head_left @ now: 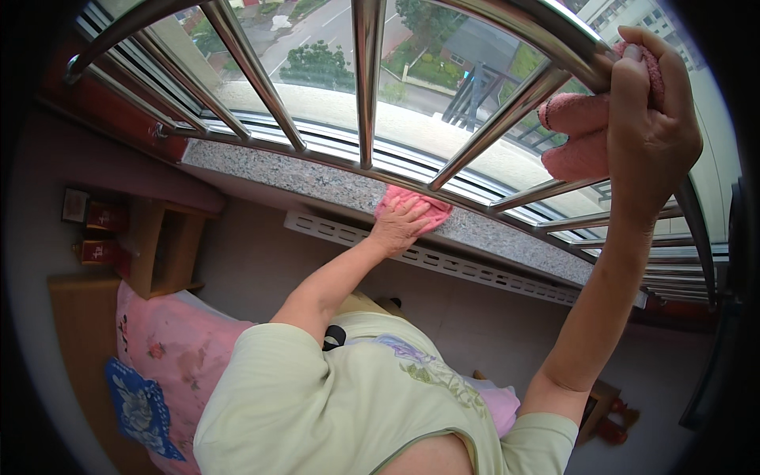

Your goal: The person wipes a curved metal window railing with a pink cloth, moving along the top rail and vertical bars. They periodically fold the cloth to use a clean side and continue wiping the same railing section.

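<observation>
My left hand (399, 227) lies spread on a folded pink cloth (436, 215), pressing it to the speckled granite windowsill (267, 175). The cloth reaches the foot of the metal window guard. Raised at the upper right, my right hand (653, 124) grips a second pink cloth (575, 116). That cloth is wrapped over the curved top rail (534, 27) of the guard, and its folded ends hang beside my palm. Part of it is hidden behind my fingers.
Upright steel bars (364, 83) stand before the window, with a street far below. Under the sill runs a white slotted radiator (475, 270). At left are a wooden cabinet (172, 249), red boxes (98, 252) and a bed with a pink cover (184, 338) and blue pillow (142, 409).
</observation>
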{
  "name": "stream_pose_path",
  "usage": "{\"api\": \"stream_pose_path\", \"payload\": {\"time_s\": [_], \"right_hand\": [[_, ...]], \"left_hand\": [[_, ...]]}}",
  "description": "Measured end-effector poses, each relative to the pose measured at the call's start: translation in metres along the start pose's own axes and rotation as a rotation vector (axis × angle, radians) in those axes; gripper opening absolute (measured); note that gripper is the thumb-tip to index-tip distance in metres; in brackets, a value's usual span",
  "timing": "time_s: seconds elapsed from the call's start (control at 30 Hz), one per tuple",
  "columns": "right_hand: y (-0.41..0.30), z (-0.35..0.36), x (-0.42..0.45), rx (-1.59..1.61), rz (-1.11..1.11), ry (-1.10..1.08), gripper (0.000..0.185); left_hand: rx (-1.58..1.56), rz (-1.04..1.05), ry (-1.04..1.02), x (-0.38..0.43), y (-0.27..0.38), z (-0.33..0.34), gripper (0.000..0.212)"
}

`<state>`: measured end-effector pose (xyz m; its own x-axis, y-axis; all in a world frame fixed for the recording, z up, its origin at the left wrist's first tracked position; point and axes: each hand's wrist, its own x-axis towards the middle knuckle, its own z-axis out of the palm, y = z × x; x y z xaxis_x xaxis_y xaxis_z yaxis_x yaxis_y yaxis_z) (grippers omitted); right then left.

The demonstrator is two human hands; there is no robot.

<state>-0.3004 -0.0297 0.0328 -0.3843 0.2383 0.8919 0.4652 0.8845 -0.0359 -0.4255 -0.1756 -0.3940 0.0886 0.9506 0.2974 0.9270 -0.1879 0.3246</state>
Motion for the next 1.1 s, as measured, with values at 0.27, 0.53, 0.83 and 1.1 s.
{"api": "stream_pose_path", "payload": {"time_s": [0.27, 0.53, 0.83, 1.1], "right_hand": [[-0.042, 0.009, 0.010, 0.333, 0.160, 0.124, 0.009], [-0.030, -0.010, 0.022, 0.337, 0.082, -0.084, 0.012], [-0.016, 0.005, 0.019, 0.181, -0.144, 0.134, 0.010], [-0.012, 0.007, 0.020, 0.146, -0.144, 0.162, 0.010]], "left_hand": [[0.265, -0.627, 0.065, -0.062, -0.096, -0.054, 0.050], [0.231, -0.611, 0.170, 0.015, 0.021, 0.029, 0.047], [-0.230, -0.031, -0.053, 0.096, 0.171, 0.103, 0.043], [-0.580, 0.190, -0.339, 0.090, 0.117, 0.062, 0.026]]}}
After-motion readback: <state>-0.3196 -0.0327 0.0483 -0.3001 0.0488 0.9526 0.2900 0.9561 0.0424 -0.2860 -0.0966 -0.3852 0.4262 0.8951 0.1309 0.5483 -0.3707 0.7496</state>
